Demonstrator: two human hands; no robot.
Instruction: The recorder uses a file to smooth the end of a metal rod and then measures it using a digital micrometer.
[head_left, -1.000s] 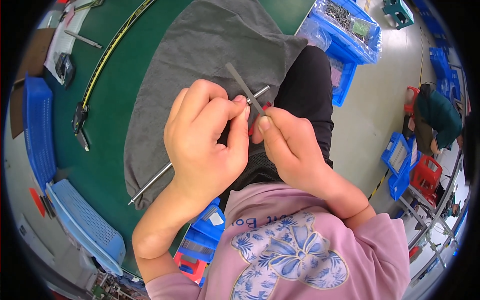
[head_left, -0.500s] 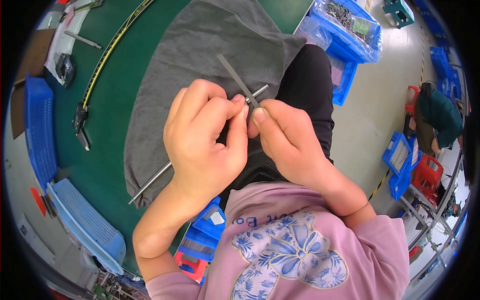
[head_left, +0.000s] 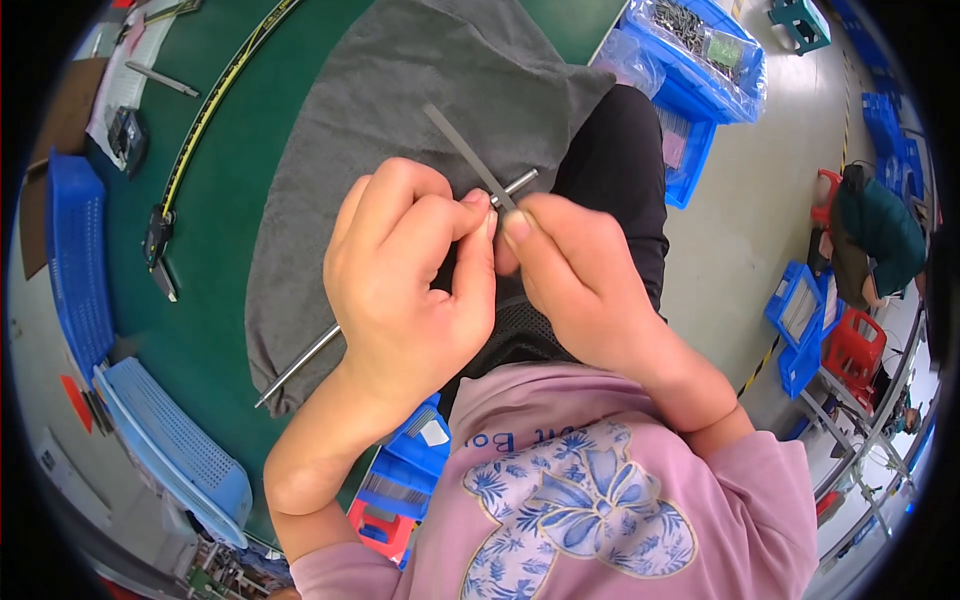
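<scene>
My left hand [head_left: 405,265] is closed on a thin metal rod [head_left: 300,364]. The rod runs under the hand, and its two ends stick out at the lower left and the upper right. Between thumb and fingers, my right hand [head_left: 580,270] pinches a narrow flat grey strip [head_left: 462,148], which looks like a flat file. The strip lies across the rod just beyond my left fingertips and points up and left. Under both hands a dark grey cloth [head_left: 400,90] is spread over the green tabletop and reaches my leg.
On the table at the left lie a caliper [head_left: 158,238], a yellow-black tape or ruler [head_left: 210,105] and a short metal rod [head_left: 162,78]. Blue baskets [head_left: 175,440] line the left edge. Blue bins [head_left: 690,120] with small metal parts stand upper right. Someone bends over [head_left: 880,235] at far right.
The flat strip has slid slightly up and left across the rod, along with my right fingers. My left hand and the rod stay nearly in place.
</scene>
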